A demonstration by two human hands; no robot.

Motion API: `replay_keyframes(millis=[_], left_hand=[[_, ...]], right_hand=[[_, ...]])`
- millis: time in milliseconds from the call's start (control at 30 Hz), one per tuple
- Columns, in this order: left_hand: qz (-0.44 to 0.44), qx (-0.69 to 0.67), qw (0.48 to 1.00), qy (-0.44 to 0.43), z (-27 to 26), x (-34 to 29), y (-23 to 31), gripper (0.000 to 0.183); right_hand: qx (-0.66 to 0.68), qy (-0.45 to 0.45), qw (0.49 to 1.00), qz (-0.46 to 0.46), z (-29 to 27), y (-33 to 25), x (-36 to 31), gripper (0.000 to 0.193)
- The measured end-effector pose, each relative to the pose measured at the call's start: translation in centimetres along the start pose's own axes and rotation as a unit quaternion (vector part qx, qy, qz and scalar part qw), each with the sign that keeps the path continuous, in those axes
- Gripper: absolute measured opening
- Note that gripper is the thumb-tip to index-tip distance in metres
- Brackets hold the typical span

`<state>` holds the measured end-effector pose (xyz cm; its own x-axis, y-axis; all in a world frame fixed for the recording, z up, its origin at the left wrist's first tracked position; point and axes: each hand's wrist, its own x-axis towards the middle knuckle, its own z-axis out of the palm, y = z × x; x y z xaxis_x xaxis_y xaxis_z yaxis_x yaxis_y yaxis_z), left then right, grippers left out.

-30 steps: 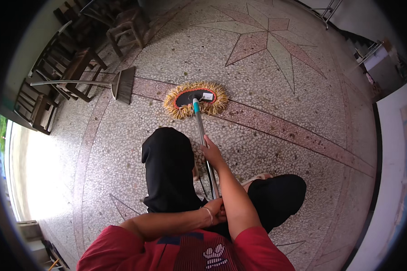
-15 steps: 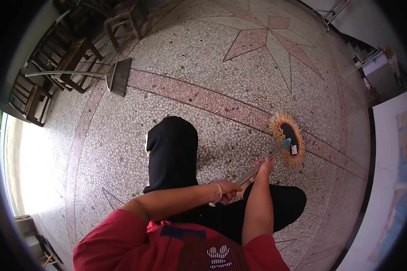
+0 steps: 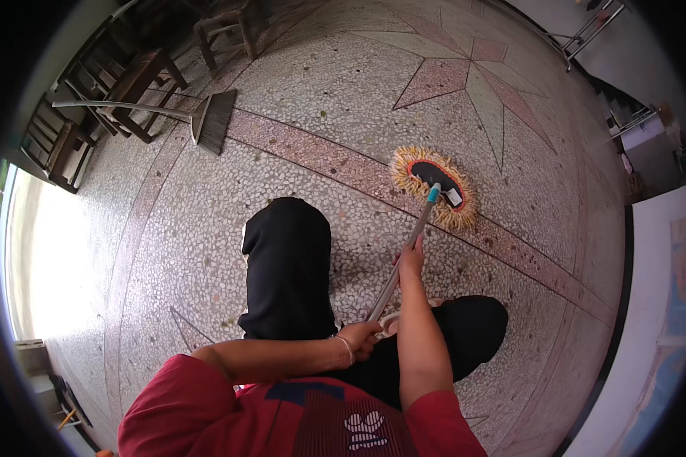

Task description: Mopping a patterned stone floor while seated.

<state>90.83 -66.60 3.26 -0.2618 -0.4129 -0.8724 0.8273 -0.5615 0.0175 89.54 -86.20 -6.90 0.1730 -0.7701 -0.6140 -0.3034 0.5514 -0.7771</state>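
Note:
A dust mop (image 3: 435,188) with a yellow-and-white fringed head, a dark oval backing and a teal joint lies with its head on the speckled floor, ahead and right of centre. Its grey pole slants back toward me. My left hand (image 3: 360,339), with a bracelet at the wrist, is closed round the pole's near end. Farther up the pole, my right hand (image 3: 409,260) grips it below the teal joint. The undersides of both hands' grips are partly hidden. My black-clad knees are bent on either side of the pole.
A broom (image 3: 213,123) with dark bristles and a long handle lies at the far left, beside wooden chairs (image 3: 133,86). Pink inlaid bands and a star pattern (image 3: 437,81) mark the floor. Bright light enters through a left-hand opening. A white panel (image 3: 663,236) stands at right.
The mop head has swung left and farther away across the pink band. Both hands keep hold of the pole, which now stands steeper; my right hand moved left, my left slightly nearer me.

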Motion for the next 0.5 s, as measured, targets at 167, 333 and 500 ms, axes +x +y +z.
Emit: replay_keyframes(millis=[167, 333, 500], left_hand=[[0.004, -0.080, 0.996, 0.039, -1.1, 0.4, -2.7, 0.022], [0.009, -0.126, 0.992, -0.007, -0.8, 0.2, -2.0, 0.023], [0.016, -0.164, 0.986, 0.011, -0.8, -0.3, -1.5, 0.023]], right_hand=[[-0.095, -0.222, 0.969, -0.052, 7.6, 1.7, -2.2, 0.061], [-0.147, -0.258, 0.912, -0.283, 13.2, 6.5, 0.0, 0.061], [-0.120, -0.296, 0.928, -0.192, 13.6, 4.9, -1.8, 0.058]])
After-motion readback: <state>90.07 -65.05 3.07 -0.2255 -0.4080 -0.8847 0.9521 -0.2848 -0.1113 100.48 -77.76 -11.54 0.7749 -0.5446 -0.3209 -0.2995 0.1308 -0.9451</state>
